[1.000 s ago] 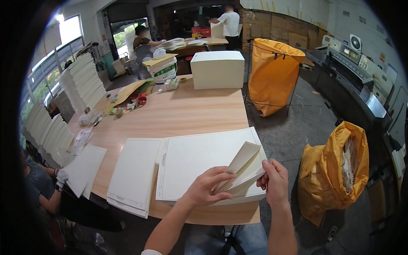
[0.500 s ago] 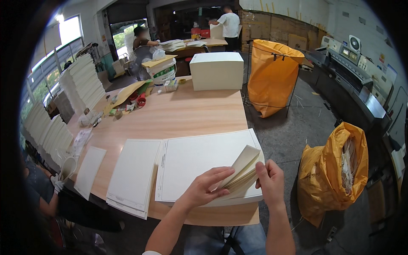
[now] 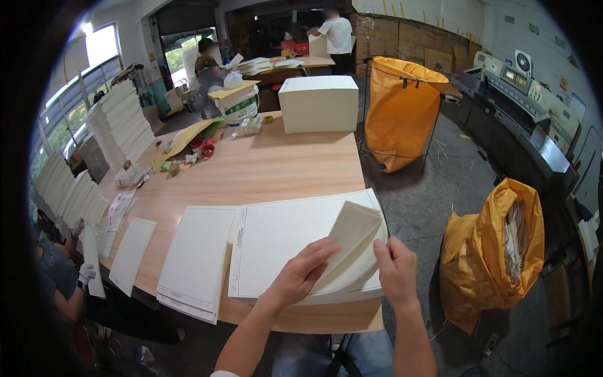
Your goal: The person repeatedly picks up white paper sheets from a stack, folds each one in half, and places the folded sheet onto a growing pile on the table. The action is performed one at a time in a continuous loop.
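Note:
A broad stack of white printed paper sheets [image 3: 289, 229] lies at the table's front edge. Its right end is bent up into a curl, and the folded-back sheets [image 3: 353, 229] show a cream underside. My left hand [image 3: 306, 269] grips this curl from the left, fingers pressed against the paper and slightly blurred. On the other side, my right hand [image 3: 396, 267] pinches the sheets' right edge between thumb and fingers. A narrower stack of printed sheets [image 3: 196, 251] sits just left of the broad one. How many sheets are lifted I cannot tell.
A loose white sheet [image 3: 133, 254] lies farther left, near a gloved co-worker [image 3: 59, 276]. At the table's back stand a large paper block [image 3: 318, 107] and a white bucket [image 3: 240, 107]. Orange bags [image 3: 402, 119] stand on the floor to the right. Tall paper stacks [image 3: 119, 125] rise at left.
The lifted sheets were fanned apart with many edges showing; now they form a broader, smoother curl standing higher. My left fingers have shifted slightly along it. The co-worker's white paper now hangs upright.

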The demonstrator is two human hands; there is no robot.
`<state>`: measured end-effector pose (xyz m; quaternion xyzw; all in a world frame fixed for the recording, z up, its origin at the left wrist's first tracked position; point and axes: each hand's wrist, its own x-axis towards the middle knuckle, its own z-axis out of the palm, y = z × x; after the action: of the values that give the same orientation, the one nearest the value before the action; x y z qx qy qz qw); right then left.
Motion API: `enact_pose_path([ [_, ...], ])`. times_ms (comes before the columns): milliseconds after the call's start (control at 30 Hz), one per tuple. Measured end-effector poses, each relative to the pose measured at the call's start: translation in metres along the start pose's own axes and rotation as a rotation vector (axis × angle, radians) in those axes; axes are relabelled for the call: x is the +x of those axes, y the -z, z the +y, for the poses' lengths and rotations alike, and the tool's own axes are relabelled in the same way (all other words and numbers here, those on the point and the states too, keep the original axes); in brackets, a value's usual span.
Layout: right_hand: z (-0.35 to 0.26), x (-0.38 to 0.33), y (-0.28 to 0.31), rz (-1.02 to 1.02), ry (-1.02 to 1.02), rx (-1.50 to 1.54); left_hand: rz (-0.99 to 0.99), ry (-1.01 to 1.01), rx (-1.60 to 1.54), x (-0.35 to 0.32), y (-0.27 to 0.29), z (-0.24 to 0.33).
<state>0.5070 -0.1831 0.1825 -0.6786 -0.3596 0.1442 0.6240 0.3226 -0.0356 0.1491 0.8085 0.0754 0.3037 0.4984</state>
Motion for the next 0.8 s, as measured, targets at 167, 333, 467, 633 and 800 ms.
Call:
enact_pose_path([
  [167,-0.013,0.005,0.005,-0.074,-0.270,0.496,-0.093,-0.171,0.156,0.005,0.003,0.005],
  [333,-0.008,0.004,0.005,-0.075,-0.250,0.495,-0.091,-0.108,0.102,0.003,0.004,0.001],
  [467,-0.009,0.002,0.005,-0.083,-0.187,0.398,-0.078,-0.079,0.062,0.003,0.004,0.003],
  [633,-0.005,0.002,-0.002,-0.038,-0.128,0.325,-0.064,-0.131,0.099,0.003,0.003,-0.008],
  [800,-0.005,0.004,0.001,-0.052,-0.227,0.522,-0.083,-0.185,0.180,0.004,0.000,0.000],
])
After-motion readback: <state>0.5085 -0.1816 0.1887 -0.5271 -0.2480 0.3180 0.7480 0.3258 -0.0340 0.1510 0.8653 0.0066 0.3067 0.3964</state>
